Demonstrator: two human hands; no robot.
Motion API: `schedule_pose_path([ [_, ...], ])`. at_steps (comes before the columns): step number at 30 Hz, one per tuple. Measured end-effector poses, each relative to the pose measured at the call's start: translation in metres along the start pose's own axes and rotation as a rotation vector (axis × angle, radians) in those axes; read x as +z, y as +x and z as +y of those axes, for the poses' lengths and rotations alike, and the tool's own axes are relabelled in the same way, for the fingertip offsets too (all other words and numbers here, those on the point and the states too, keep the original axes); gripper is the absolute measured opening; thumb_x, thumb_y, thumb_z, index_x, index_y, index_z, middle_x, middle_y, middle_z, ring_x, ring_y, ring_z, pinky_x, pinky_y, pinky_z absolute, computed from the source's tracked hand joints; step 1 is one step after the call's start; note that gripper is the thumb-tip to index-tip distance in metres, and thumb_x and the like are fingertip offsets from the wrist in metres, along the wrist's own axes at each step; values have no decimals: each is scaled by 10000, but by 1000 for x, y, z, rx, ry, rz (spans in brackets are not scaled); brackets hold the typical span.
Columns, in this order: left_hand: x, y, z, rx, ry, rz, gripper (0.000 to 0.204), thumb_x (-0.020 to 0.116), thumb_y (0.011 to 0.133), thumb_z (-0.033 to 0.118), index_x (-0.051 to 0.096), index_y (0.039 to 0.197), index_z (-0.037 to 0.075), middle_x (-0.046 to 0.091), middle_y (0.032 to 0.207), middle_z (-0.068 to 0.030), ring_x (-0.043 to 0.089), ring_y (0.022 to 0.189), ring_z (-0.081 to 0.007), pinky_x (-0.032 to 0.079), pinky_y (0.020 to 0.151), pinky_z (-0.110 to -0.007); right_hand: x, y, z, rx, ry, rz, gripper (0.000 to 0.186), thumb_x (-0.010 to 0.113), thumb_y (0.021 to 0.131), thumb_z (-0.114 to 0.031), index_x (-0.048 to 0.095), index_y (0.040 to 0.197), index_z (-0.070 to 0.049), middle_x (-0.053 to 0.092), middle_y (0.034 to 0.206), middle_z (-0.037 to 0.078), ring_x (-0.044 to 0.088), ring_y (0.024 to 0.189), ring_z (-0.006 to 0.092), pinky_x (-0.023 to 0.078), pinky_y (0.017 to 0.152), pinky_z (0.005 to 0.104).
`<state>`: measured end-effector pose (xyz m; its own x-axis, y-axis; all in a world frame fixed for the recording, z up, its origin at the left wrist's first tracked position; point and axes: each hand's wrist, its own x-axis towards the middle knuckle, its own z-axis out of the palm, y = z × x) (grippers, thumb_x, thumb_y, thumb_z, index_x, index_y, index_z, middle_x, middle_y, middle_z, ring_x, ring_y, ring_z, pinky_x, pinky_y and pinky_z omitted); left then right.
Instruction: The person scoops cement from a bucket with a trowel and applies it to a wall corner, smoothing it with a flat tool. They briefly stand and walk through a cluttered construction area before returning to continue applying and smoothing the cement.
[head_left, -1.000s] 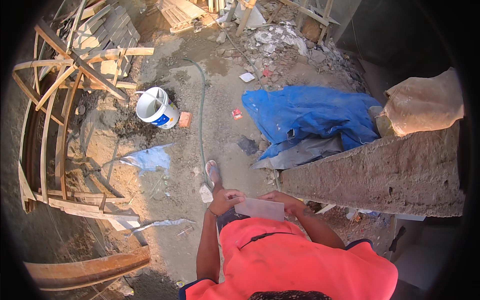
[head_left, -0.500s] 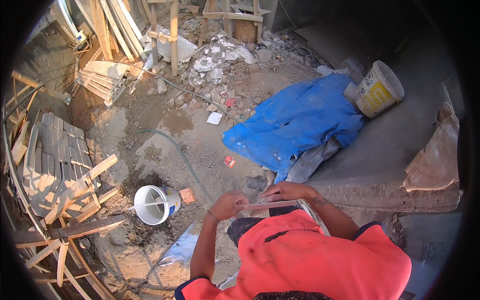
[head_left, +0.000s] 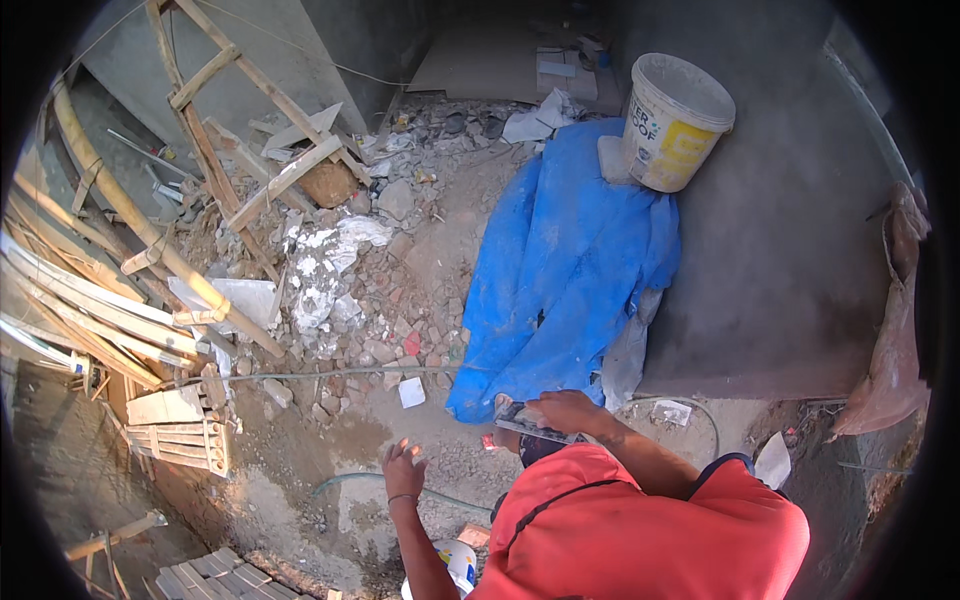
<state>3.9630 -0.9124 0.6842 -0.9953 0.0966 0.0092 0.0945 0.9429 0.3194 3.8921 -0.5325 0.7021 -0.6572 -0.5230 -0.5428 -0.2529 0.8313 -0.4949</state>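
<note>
My right hand [head_left: 565,410] is closed on a flat, grey plastering trowel [head_left: 526,419], held in front of my red shirt [head_left: 640,530]. The trowel's handle is hidden under the fingers. Off to the left, my left hand [head_left: 403,470] is raised over the rough ground, holding nothing, its fingers apart and slightly curled. Just beyond the trowel lies a crumpled blue tarp [head_left: 560,270]. Below my left hand, partly covered by the forearm, a white bucket [head_left: 456,562] shows near the lower edge.
A white and yellow bucket [head_left: 672,125] stands at the tarp's far end beside a grey slab [head_left: 770,260]. Rubble [head_left: 380,260] and a wooden frame [head_left: 250,130] lie far left. A green hose [head_left: 350,480] crosses the ground, and bamboo poles [head_left: 140,225] lean at left.
My left hand has let go of the trowel and moved left, opening. My right hand keeps it. The view has turned to the right, so the near bucket has shifted to the lower edge.
</note>
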Motion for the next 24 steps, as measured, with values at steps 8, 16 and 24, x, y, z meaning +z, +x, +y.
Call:
schedule_pose_path([
  [8,58,112,-168,-660,-512,-356,259,756,775,120,739,1025,53,729,1066,-110,688,997,-211,518,893,-329,-159,110,59,203,190,91,493,563,880,-267,525,1325,-57,588,1287,168,560,1203,336,447,1000,438],
  [16,141,230,-195,-637,-557,-969,286,746,819,179,723,1082,71,733,1059,-88,684,986,-194,521,879,-324,-300,322,131,-70,876,336,416,525,943,-232,542,1334,-91,620,1279,146,621,1127,309,473,970,381],
  [24,65,566,-243,-471,-491,-1118,338,749,818,158,700,1136,55,726,1080,-108,666,1005,-164,513,880,-309,-469,518,212,410,637,479,384,587,938,-293,596,1271,-102,668,1141,195,629,1073,385,502,908,438],
])
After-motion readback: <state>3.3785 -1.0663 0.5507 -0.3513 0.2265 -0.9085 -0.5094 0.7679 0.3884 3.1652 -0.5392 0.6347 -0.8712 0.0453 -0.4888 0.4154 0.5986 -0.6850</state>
